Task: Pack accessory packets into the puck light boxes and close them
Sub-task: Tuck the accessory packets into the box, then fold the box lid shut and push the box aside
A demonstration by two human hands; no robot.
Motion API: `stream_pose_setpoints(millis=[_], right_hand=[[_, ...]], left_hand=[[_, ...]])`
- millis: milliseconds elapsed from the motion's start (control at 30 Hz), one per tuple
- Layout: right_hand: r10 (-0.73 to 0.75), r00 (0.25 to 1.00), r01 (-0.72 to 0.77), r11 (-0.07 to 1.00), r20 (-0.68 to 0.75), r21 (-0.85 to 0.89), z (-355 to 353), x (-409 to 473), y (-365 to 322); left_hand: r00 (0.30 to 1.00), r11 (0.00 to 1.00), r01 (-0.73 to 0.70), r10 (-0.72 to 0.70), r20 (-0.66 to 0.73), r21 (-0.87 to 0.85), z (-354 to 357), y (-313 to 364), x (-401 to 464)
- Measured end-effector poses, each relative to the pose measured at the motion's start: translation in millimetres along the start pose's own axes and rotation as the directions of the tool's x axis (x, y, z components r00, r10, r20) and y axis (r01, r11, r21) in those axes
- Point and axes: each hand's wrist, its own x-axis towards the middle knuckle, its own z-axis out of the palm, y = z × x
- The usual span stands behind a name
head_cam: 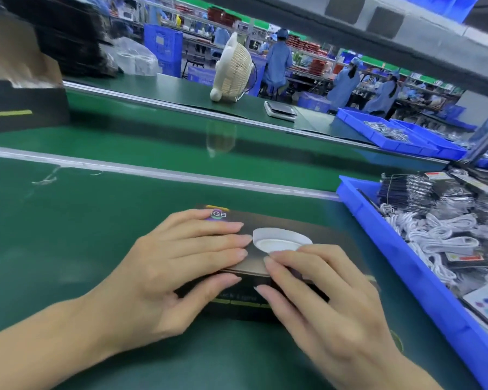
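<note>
both hands (164,266) (330,302) flat, fingers straight, atop the closed puck light box (268,277) on green bench (68,235)

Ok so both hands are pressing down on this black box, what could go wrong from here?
1. The left hand and right hand press flat on the puck light box; if a flap is untucked, it may crease.
2. The blue bin of accessory packets sits close right; an elbow might knock it.

Bare forearms, no sleeves; left hand (164,266) and right hand (330,302) ungloved.
</note>
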Motion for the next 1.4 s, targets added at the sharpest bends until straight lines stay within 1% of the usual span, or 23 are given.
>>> stream_pose_setpoints(millis=[167,267,300,367,400,433,500,533,567,600,633,700,733,800,867,900,967,1033,1100,1167,1233,1333,1400], right_hand=[[0.032,0.995,-0.034,0.999,-0.094,-0.022,-4,-11,-6],[0.223,0.970,-0.212,0.970,-0.092,0.118,-7,-18,-10],[0.218,0.969,-0.207,0.973,-0.115,0.097,-7,-18,-11],[0.107,0.982,-0.120,0.990,-0.156,-0.078,-6,-14,-11],[0.083,0.984,-0.101,0.988,-0.155,-0.113,-6,-12,-11],[0.095,0.985,-0.110,0.989,-0.141,-0.101,-6,-10,-9],[0.230,0.972,-0.228,0.973,-0.042,0.041,-10,-2,0],[0.325,0.944,-0.329,0.936,0.048,0.127,-12,5,6],[0.379,0.911,-0.405,0.896,0.162,0.181,-15,12,14],[0.364,0.889,-0.427,0.878,0.277,0.217,-17,19,23],[0.311,0.874,-0.422,0.867,0.374,0.265,-17,24,32],[0.221,0.853,-0.412,0.840,0.472,0.352,-14,30,42],[0.190,0.860,-0.386,0.850,0.474,0.360,-11,31,44],[0.118,0.891,-0.272,0.912,0.439,0.306,-4,27,46],[0.046,0.936,-0.140,0.958,0.348,0.250,2,20,44],[0.034,0.961,-0.103,0.965,0.275,0.241,6,16,42],[0.075,0.993,-0.094,0.967,0.089,0.238,14,5,36],[0.147,0.989,-0.133,0.958,-0.036,0.253,19,-3,28],[0.231,0.973,-0.212,0.931,-0.026,0.298,22,-4,25],[0.306,0.951,-0.303,0.894,0.045,0.330,19,-1,23],[0.336,0.937,-0.346,0.861,0.093,0.373,16,4,27],[0.322,0.935,-0.355,0.837,0.150,0.415,13,21,41],[0.268,0.946,-0.315,0.894,0.182,0.320,15,30,50]], left_hand=[[0.998,0.999,0.037,-0.038,-0.049,-0.015,3,2,-2],[0.996,0.997,0.071,-0.073,-0.059,-0.027,4,4,-3],[0.995,0.997,0.078,-0.080,-0.058,-0.024,4,5,-3],[0.994,0.995,0.095,-0.096,-0.053,-0.023,4,7,-3],[0.993,0.994,0.107,-0.108,-0.052,-0.022,4,8,-3],[0.991,0.993,0.120,-0.121,-0.051,-0.023,4,9,-3],[0.986,0.988,0.152,-0.153,-0.061,-0.020,4,10,-1],[0.984,0.986,0.165,-0.165,-0.061,-0.014,4,10,1],[0.983,0.984,0.175,-0.175,-0.057,-0.003,5,9,2],[0.981,0.983,0.185,-0.185,-0.053,0.008,4,8,4],[0.981,0.982,0.191,-0.190,-0.048,0.014,4,7,5],[0.980,0.980,0.196,-0.194,-0.041,0.030,3,6,7],[0.979,0.979,0.199,-0.197,-0.042,0.043,3,5,8],[0.977,0.976,0.211,-0.208,-0.044,0.056,3,4,9],[0.972,0.972,0.229,-0.227,-0.054,0.043,4,5,9],[0.969,0.970,0.241,-0.238,-0.060,0.035,3,5,8],[0.967,0.968,0.249,-0.247,-0.057,0.023,4,6,6],[0.967,0.968,0.249,-0.247,-0.060,0.016,3,7,4],[0.970,0.971,0.238,-0.237,-0.061,0.015,3,5,4],[0.972,0.973,0.229,-0.228,-0.053,0.018,2,3,4],[0.974,0.974,0.224,-0.223,-0.033,0.022,2,3,2],[0.978,0.977,0.209,-0.209,-0.011,0.043,2,3,4],[0.978,0.975,0.209,-0.209,-0.012,0.074,1,0,6]])
